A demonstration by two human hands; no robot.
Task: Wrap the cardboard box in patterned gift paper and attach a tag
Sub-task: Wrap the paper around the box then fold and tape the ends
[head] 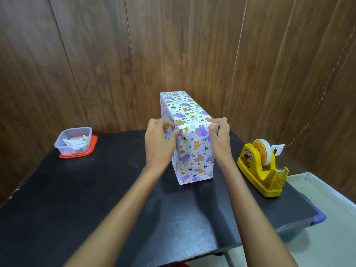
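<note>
Wrapped box: we see a tall, narrow wrapped box [190,143] standing upright on a matt black worktop [96,199]. Its smooth white paper is printed with purple and orange animals, stars and rainbows.
Paper folds: on the near end of the wrapped box the flaps lie flat, with diagonal creases meeting the corners.
Left grip: the left grip [160,143] pinches the upper near corner of the wrapped box on its left side, thumb against the near end and fingers curled round the edge.
Right grip: the right grip [219,137] holds the matching upper corner on the right side, thumb flat on the near end and fingers hooked over the top edge.
Box and grips: the wrapped box stands between the two grips and touches both at its top near edge.
Clear tub: left of the wrapped box and well apart from it, a square clear plastic tub [74,140] sits on a red lid [92,149]. It holds white paper scraps we cannot read.
Tape dispenser: right of the wrapped box, a chunky yellow plastic tape dispenser [260,170] carries a roll of pale tape [264,151].
Cord: beyond the dispenser, a small white slip [278,149] hangs on a red-and-white twisted cord; its print is too small to make out.
Backdrop: brown wood-grain wall panels [115,54] rise behind the wrapped box.
Hidden: the far end and base of the wrapped box are out of sight.
</note>
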